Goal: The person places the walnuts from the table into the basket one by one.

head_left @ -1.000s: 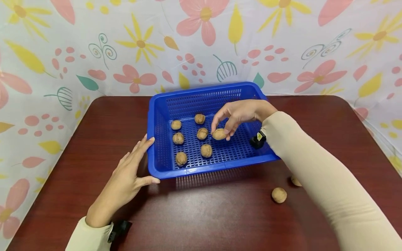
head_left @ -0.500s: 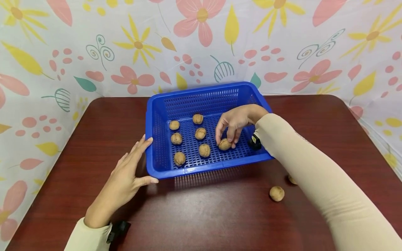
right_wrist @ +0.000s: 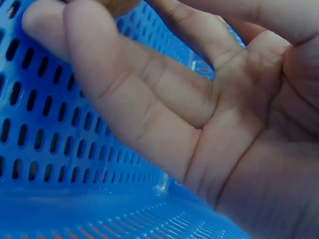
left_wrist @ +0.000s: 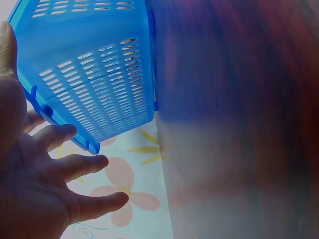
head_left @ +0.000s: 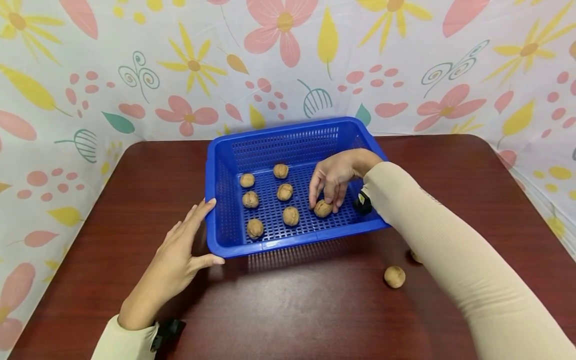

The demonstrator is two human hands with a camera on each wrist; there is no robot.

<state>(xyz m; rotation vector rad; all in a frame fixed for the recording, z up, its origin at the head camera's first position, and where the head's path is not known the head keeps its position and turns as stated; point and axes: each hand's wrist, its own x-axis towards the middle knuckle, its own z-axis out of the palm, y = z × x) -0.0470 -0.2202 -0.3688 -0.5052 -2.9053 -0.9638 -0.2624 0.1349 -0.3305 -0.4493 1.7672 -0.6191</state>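
In the head view, a blue plastic basket sits on the table with several walnuts spread over its perforated floor. My right hand reaches inside and pinches a walnut low over the floor, right of the other nuts. The right wrist view shows only a small part of that walnut at its top edge, beyond the fingers. At the basket's front left corner is my left hand, index finger and thumb against the rim. Its other fingers spread fairly straight beside the wall in the left wrist view.
Two more walnuts lie on the dark red wooden table to the right: one walnut in full view, the other walnut partly behind the right sleeve. A flower-printed cloth hangs behind the table and along its sides.
My right hand has lowered the pinched walnut toward the front of the basket floor, then stays almost still. The left hand keeps its place at the rim; the head view shifts slightly.
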